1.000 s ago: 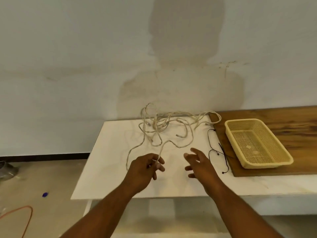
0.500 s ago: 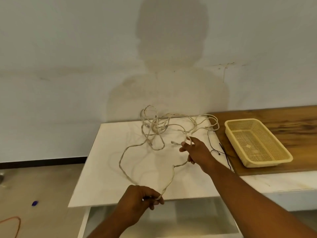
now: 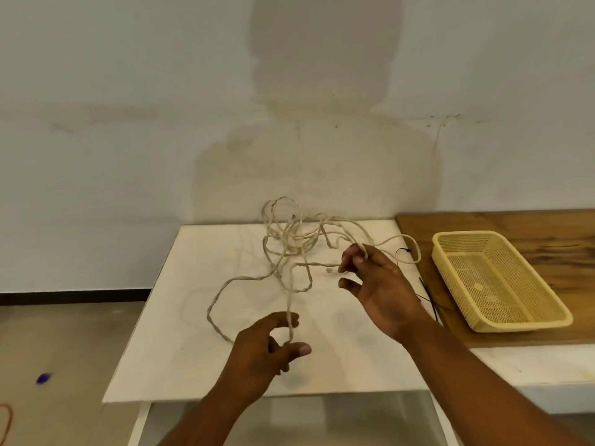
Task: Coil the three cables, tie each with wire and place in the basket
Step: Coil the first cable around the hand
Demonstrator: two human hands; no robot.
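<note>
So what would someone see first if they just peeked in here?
Probably the messy tangle of pale cables at the back of the white table. In front, the left hand and the right hand each hold a strand of it. A yellow basket waits on the right.

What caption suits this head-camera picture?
Left hand and right hand hold a pale cable leading from the tangle on a white table beside a yellow basket.

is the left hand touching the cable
Touching. In the head view the left hand pinches the cable between forefinger and thumb, with no gap showing.
</note>
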